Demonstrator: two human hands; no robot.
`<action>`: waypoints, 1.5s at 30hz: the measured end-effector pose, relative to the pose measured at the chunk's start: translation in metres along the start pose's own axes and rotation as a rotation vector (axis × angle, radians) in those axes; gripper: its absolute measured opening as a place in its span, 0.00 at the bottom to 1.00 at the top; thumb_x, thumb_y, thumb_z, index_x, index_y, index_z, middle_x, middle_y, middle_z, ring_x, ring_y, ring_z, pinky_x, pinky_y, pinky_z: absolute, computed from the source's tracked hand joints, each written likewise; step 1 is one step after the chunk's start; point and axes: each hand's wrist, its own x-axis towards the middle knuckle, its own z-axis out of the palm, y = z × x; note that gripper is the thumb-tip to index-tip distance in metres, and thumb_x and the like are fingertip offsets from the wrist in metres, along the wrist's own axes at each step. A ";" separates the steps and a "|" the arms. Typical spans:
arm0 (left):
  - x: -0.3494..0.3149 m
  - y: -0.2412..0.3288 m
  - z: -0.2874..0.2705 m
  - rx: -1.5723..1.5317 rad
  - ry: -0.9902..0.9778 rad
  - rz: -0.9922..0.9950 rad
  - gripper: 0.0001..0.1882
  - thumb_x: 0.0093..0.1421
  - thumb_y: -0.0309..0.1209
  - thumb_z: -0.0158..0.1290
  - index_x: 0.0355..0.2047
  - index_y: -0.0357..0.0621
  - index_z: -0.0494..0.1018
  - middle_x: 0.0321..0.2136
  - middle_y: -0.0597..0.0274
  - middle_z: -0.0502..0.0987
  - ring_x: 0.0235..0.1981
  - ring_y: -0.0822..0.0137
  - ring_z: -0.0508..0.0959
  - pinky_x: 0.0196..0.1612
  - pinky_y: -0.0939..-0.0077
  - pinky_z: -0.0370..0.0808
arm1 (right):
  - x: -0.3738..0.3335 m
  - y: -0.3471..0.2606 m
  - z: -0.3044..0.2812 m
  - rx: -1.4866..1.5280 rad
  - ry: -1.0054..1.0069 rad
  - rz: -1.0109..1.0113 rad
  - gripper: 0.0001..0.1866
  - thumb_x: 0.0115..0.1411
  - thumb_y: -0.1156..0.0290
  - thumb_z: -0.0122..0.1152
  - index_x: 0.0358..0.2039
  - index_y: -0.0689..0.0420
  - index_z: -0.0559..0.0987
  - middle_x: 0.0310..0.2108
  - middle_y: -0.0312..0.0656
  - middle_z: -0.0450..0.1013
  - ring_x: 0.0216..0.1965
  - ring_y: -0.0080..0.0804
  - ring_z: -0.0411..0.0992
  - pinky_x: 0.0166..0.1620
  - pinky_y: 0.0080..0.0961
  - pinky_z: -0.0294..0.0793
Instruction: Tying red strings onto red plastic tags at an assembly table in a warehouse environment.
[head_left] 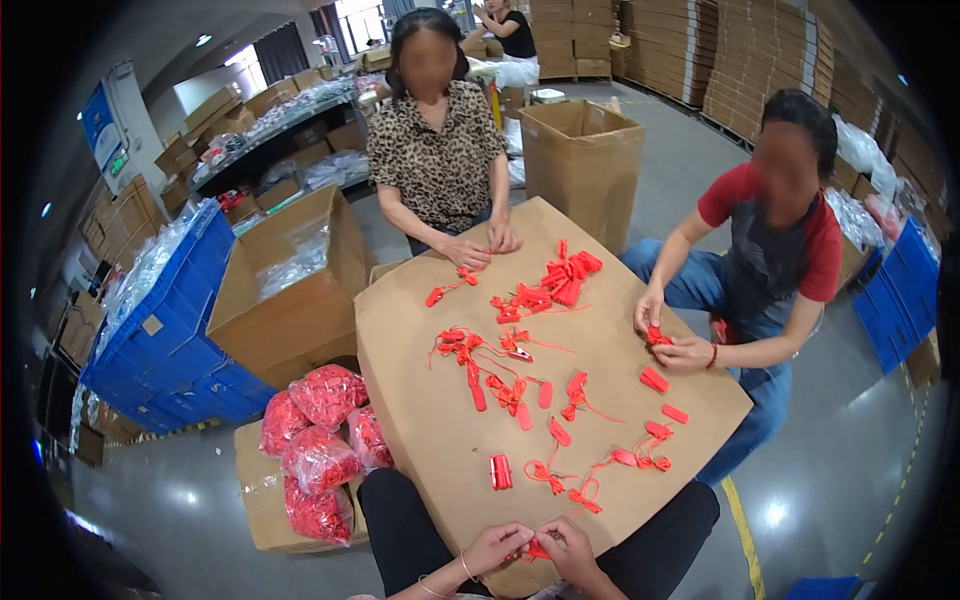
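At the near edge of the cardboard tabletop [420, 330], my left hand [496, 548] and my right hand [568, 552] meet with fingertips pinched on a small red piece [538, 549]. Most of that piece is hidden by the fingers, so its exact kind is unclear. Just ahead lies a small stack of red strips [501, 472]. To its right, red tags with knotted cords [547, 475] are strewn, one cord loop [586, 494] lying closest to my right hand. More corded red tags [462, 345] spread over the middle, and a heap of red pieces [570, 275] sits farther back.
A person in a leopard-print shirt [440, 150] handles red cords across the table; another in a red-sleeved shirt [770, 240] holds a red piece at the right. Bags of red pieces [325, 395] rest on a carton at left. Open cartons [290, 280] and blue crates [170, 340] stand around.
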 end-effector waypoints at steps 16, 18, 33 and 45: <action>-0.008 -0.001 0.004 -0.380 -0.012 -0.009 0.10 0.60 0.34 0.47 0.28 0.41 0.72 0.19 0.70 0.70 0.15 0.83 0.63 0.20 0.89 0.61 | -0.008 -0.014 0.005 0.884 -0.043 0.352 0.11 0.58 0.75 0.50 0.41 0.65 0.69 0.30 0.41 0.72 0.29 0.22 0.71 0.32 0.15 0.72; -0.008 0.001 0.004 -0.394 0.021 0.014 0.10 0.60 0.34 0.47 0.29 0.41 0.72 0.18 0.70 0.70 0.14 0.83 0.62 0.19 0.89 0.60 | -0.016 -0.019 0.009 0.826 -0.015 0.352 0.10 0.55 0.75 0.54 0.38 0.62 0.71 0.30 0.40 0.71 0.30 0.24 0.70 0.34 0.18 0.70; -0.017 -0.001 0.011 -0.035 0.236 0.144 0.12 0.58 0.35 0.50 0.25 0.40 0.74 0.13 0.74 0.64 0.14 0.83 0.59 0.17 0.89 0.53 | -0.028 -0.048 -0.004 0.799 -0.135 0.430 0.10 0.52 0.74 0.60 0.35 0.59 0.72 0.32 0.36 0.72 0.33 0.22 0.70 0.38 0.18 0.69; -0.014 0.010 0.006 0.110 -0.334 -0.031 0.13 0.60 0.39 0.48 0.29 0.43 0.73 0.13 0.76 0.63 0.13 0.84 0.59 0.16 0.88 0.55 | -0.036 -0.057 -0.027 0.519 -0.297 0.557 0.07 0.53 0.76 0.58 0.34 0.57 0.73 0.31 0.32 0.70 0.35 0.18 0.67 0.40 0.17 0.67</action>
